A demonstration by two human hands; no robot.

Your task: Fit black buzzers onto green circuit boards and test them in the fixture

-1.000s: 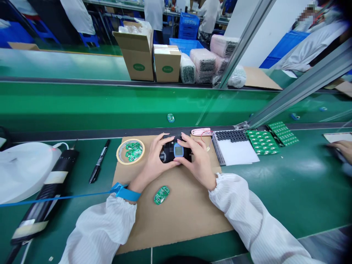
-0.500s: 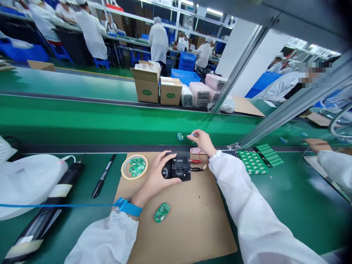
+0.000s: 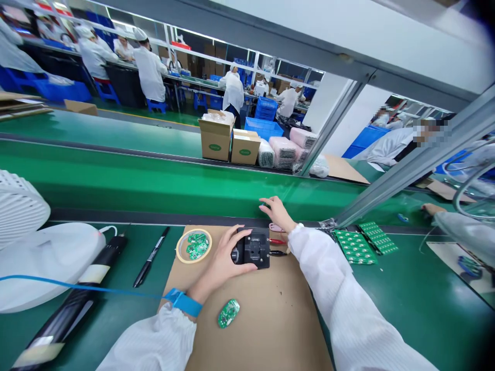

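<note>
My left hand (image 3: 226, 255), a blue wrist strap (image 3: 183, 301) behind it, is curled round a black test fixture (image 3: 255, 248) on the cardboard sheet (image 3: 270, 330). Red and black clip leads (image 3: 277, 253) run from the fixture's right side. Over the green belt (image 3: 154, 188), the thumb and fingers of my right hand (image 3: 276, 212) are pinched about a small blue-edged circuit board (image 3: 264, 205), mostly hidden by them. A green oval circuit board (image 3: 229, 313) lies on the cardboard below the fixture. Several boards (image 3: 198, 246) lie inside a tape roll (image 3: 178, 253).
A marker (image 3: 151, 257), a black taped tube (image 3: 81, 304) and a white fan-like appliance (image 3: 46, 263) stand left. Panels of green boards (image 3: 356, 247) lie right of my sleeve. A slanting metal post (image 3: 336, 126) rises beyond the bench. A co-worker's hand (image 3: 433, 209) is far right.
My view has tilted upward. My right hand has moved left along the belt to where a loose circuit board lay. My left hand stays on the test fixture.
</note>
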